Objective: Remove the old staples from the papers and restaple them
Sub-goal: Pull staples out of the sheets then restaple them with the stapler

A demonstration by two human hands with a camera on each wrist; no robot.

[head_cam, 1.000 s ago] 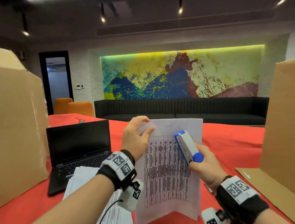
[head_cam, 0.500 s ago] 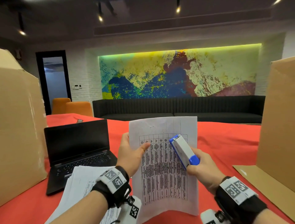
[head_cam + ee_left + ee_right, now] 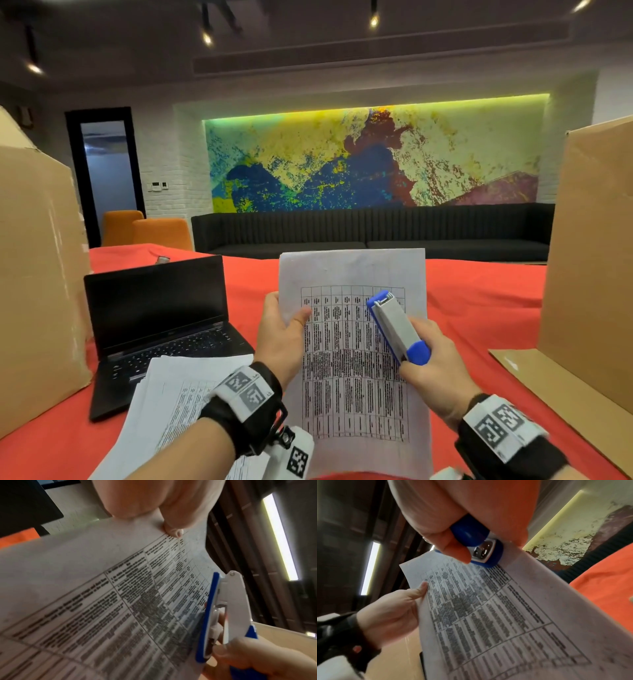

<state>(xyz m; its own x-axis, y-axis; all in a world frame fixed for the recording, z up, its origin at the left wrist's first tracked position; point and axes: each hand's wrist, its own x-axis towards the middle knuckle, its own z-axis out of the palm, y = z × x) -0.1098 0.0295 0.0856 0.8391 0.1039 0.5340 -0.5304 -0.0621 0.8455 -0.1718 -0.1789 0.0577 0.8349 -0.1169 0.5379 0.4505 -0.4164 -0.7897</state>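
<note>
A set of printed papers point(image 3: 352, 342) with a table of text stands upright above the red table. My left hand point(image 3: 284, 329) pinches its left edge, thumb on the front, fingers behind. In the left wrist view the thumb tip presses the papers point(image 3: 120, 588) near the top. My right hand point(image 3: 428, 363) grips a blue and white stapler point(image 3: 394, 325) by its rear end. The stapler points up and to the left in front of the sheet's right side. From the right wrist, the stapler point(image 3: 481, 547) shows close over the papers point(image 3: 496, 615). No staple is visible.
A stack of other printed papers point(image 3: 178, 394) lies at the lower left, partly on an open black laptop point(image 3: 157, 318). Tall cardboard boxes stand at the left point(image 3: 34, 274) and right point(image 3: 592, 257). A flat cardboard sheet point(image 3: 555, 387) lies by the right box.
My left hand slid down from the sheet's top left corner to its left edge. The papers now stand straighter, and the stapler has shifted slightly with my right hand.
</note>
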